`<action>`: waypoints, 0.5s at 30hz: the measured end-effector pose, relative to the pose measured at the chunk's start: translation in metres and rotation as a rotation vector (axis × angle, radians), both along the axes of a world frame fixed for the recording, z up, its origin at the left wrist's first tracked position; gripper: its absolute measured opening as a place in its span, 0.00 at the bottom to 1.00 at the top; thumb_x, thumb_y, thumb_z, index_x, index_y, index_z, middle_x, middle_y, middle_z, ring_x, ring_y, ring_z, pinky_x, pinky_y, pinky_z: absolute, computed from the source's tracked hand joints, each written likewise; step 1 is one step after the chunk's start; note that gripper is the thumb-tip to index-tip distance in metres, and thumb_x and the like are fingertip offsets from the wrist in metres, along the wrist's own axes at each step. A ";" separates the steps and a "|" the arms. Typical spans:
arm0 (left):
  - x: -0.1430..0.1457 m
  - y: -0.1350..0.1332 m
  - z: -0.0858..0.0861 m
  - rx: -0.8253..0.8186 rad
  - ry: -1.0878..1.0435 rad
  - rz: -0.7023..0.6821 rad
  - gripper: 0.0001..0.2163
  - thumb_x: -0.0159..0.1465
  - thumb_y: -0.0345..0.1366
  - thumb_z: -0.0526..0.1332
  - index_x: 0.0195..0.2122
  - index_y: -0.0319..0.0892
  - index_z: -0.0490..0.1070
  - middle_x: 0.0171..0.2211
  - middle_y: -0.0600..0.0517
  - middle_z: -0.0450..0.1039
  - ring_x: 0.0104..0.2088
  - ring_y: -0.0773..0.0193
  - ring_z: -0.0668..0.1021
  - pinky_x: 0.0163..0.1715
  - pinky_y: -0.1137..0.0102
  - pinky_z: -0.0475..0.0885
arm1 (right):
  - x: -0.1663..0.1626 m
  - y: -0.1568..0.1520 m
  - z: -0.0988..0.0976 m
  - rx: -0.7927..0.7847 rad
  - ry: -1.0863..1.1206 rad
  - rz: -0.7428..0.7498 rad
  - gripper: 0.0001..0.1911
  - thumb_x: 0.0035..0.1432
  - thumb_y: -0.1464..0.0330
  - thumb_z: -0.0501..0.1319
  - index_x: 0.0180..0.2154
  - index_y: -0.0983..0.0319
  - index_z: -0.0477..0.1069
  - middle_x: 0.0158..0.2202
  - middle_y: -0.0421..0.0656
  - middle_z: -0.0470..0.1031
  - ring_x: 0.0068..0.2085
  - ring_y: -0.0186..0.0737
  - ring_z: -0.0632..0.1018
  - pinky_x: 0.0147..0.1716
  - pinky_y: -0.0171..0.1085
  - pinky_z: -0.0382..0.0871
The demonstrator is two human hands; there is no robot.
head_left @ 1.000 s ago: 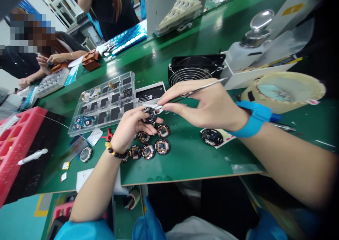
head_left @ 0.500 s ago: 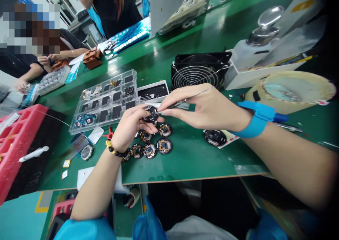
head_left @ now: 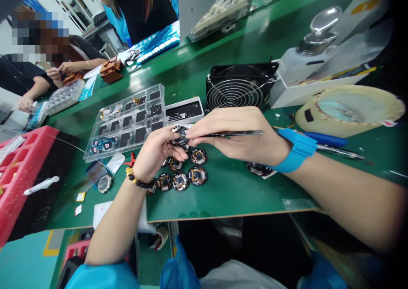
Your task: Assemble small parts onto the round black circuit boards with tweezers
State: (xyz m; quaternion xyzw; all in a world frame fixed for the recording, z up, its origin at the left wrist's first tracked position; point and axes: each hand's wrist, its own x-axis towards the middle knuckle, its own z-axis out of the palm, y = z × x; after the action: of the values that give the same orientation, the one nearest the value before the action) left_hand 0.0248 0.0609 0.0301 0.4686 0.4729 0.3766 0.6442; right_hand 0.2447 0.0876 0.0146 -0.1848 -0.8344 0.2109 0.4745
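Green bench (head_left: 229,187): L hand (head_left: 156,153) pinches round module (head_left: 179,137), half-hidden; R hand (head_left: 242,134) pinches tweezers (head_left: 236,133).

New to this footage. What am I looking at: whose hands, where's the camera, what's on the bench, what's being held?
One picture, from a camera worn on a person's head, looking forward and down, so the two bare arms reaching in from below are that person's own. The left hand, with a bead bracelet, holds a small round black module just above the bench. The right hand, with a blue wrist strap, grips thin metal tweezers whose tips point at that module. On the green bench lie more round modules, a clear compartment tray, a black fan and a red tray. At upper left other people are at work; their hands are not the wearer's.
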 end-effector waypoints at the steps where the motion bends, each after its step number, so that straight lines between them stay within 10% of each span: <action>1: 0.000 0.000 0.001 -0.004 -0.005 -0.002 0.08 0.60 0.35 0.63 0.39 0.36 0.73 0.34 0.44 0.84 0.22 0.65 0.82 0.19 0.78 0.75 | 0.000 0.000 0.000 0.007 0.010 -0.002 0.06 0.68 0.64 0.65 0.43 0.50 0.82 0.43 0.38 0.86 0.46 0.42 0.85 0.51 0.44 0.81; 15: 0.014 -0.003 -0.005 -0.144 0.045 -0.094 0.22 0.63 0.29 0.58 0.59 0.33 0.72 0.44 0.39 0.85 0.29 0.63 0.86 0.33 0.73 0.83 | 0.009 -0.003 0.020 0.055 0.334 -0.237 0.04 0.67 0.66 0.67 0.41 0.54 0.83 0.40 0.40 0.85 0.45 0.44 0.85 0.48 0.43 0.80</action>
State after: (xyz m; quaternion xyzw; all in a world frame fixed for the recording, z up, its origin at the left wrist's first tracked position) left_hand 0.0385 0.0579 0.0252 0.4509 0.4908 0.3003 0.6823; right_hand 0.2541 0.0849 0.0351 -0.2311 -0.7219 0.1585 0.6327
